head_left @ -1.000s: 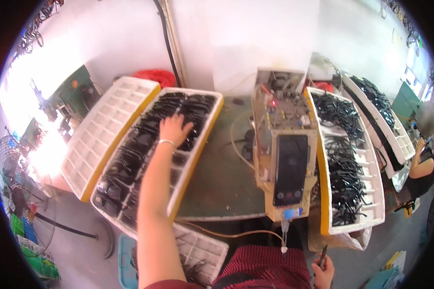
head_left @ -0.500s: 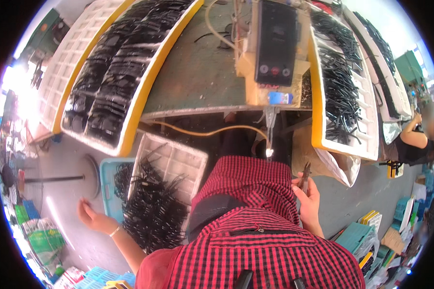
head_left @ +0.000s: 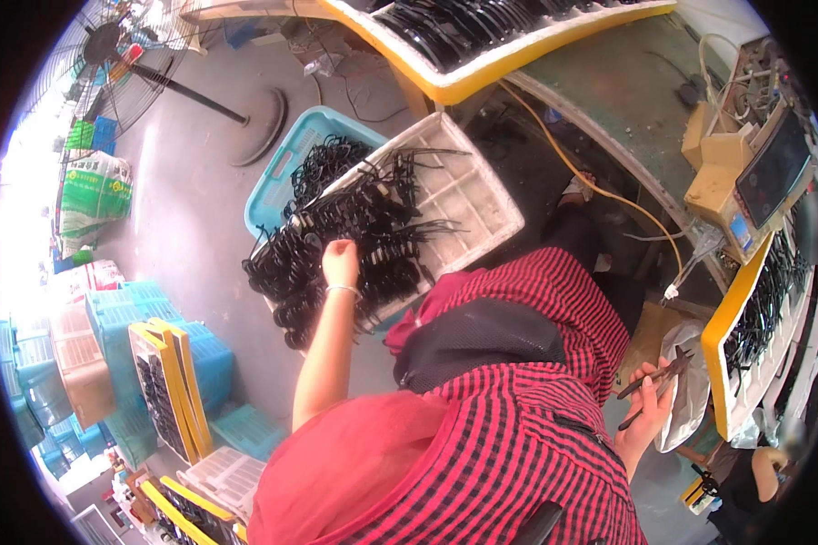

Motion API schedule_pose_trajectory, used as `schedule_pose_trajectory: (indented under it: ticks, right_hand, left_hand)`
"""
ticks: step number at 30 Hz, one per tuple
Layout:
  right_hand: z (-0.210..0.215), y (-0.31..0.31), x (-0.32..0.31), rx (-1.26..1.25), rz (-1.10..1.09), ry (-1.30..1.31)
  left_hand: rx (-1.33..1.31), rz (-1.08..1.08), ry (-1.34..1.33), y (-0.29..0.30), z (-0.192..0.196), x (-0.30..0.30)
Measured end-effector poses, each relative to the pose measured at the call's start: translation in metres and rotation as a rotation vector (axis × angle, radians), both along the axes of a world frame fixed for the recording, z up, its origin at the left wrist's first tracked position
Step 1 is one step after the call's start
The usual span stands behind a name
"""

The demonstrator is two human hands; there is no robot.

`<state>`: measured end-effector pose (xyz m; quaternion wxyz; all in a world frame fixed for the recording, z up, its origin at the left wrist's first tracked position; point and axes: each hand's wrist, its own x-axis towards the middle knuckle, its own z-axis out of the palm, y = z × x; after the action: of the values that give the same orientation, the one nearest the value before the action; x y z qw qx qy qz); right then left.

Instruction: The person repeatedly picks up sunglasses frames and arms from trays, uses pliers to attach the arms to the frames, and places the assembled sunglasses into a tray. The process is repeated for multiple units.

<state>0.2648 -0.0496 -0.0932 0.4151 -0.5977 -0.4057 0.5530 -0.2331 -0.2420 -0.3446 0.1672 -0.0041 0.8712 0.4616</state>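
My left hand [head_left: 341, 263] reaches over a heap of black bent strips or cables [head_left: 364, 218]. Its fingers are curled together at the heap, and whatever they pinch is too small to make out. The heap lies across a white compartment tray [head_left: 468, 241], which rests tilted on a light blue crate [head_left: 262, 186] holding more black pieces. On the right, my right hand [head_left: 647, 409] grips a pair of pliers [head_left: 674, 365], jaws pointing away from the palm and handles spread apart. A checked red and black apron covers my lap.
A workbench [head_left: 600, 100] carries a yellow-edged tray [head_left: 482, 77] of black parts and a dark-screened device [head_left: 773, 173]. Another yellow-edged tray [head_left: 720, 363] stands right. A fan base [head_left: 259, 127] and stacked yellow-edged trays [head_left: 168, 391] are left. A co-worker [head_left: 745, 495] is at lower right.
The view has turned left. My left hand has moved from open air beside the blue crate onto the black heap, its fingers closing. My right hand still holds the pliers, their handles now spread.
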Motion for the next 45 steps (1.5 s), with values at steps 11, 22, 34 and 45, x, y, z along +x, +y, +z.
schedule_pose_trajectory:
  ticks: [11,22,34,45]
  right_hand:
    - [-0.002,-0.009,-0.003,-0.073,-0.146,0.004]
    - [-0.004,-0.007,-0.005,-0.181,-0.214,-0.007]
    - [-0.012,-0.019,-0.002,-0.059,-0.194,0.045]
    - [0.067,0.023,-0.027,0.508,0.147,-0.003]
  left_hand:
    - [-0.567,-0.461,0.437,0.21,-0.009,-0.032]
    - [-0.948,-0.59,0.189,0.257,-0.031,-0.039]
    - [-0.626,-0.768,0.418,0.204,-0.009,-0.014]
    - [0.384,-1.281,-0.669,0.222,0.312,0.14]
